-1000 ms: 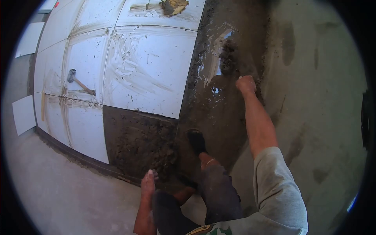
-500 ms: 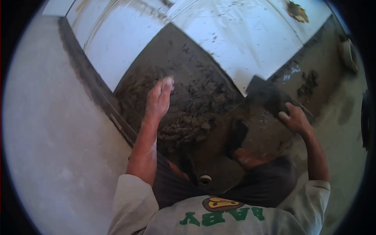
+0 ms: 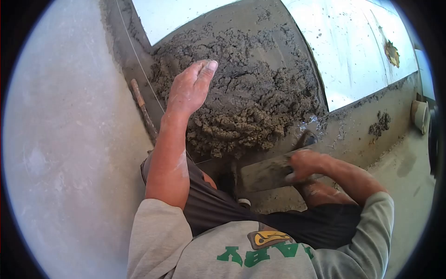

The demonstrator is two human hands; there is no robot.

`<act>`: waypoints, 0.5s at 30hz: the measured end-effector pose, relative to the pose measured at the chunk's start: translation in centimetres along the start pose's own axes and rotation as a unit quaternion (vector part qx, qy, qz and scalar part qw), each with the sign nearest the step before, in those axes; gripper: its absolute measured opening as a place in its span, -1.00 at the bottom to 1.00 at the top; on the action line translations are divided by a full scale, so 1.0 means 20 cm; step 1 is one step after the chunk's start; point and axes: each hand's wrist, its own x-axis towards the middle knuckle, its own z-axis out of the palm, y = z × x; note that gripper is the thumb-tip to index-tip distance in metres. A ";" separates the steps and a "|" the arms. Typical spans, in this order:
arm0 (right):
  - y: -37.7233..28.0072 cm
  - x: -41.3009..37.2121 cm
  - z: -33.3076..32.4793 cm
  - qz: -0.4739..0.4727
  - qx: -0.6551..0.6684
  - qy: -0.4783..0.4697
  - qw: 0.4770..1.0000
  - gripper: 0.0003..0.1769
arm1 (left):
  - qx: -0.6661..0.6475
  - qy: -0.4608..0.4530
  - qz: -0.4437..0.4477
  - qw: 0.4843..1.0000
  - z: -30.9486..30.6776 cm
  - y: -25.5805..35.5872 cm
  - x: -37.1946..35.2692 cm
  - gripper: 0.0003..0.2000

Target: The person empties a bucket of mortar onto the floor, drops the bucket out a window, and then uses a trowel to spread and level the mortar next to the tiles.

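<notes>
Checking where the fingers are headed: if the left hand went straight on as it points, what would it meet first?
Most likely the lumpy mortar, just past the fingertips of the left hand; how high the hand hangs above it is unclear.

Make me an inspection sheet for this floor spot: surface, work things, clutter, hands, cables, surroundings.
Surface: grey concrete floor; white tiles laid at the top.
Job's things: lumpy mortar heaped between the tiles and the floor; trowel near the knees.
Clutter: stick along the mortar's left edge; brown scrap on a tile; small clump of mortar at right.
Hands: left hand open over the mortar, contact unclear; right hand shut on the trowel.
Cables: nothing seen; only a thin string beside the mortar.
Surroundings: pale container at the right edge, partly cut off.
</notes>
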 end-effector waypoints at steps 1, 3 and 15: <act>-0.05 0.09 0.03 -0.027 -0.004 0.010 1.000 -0.48 | 0.046 0.011 -0.007 0.999 -0.02 0.01 -0.02 -0.33; -0.16 0.20 0.05 -0.055 -0.006 0.031 0.998 -0.48 | 0.017 0.004 -0.010 1.000 -0.06 -0.02 -0.03 -0.33; -0.46 0.63 0.11 -0.071 0.127 0.081 0.986 -0.49 | 0.019 0.044 -0.011 0.999 -0.19 -0.32 -0.20 -0.37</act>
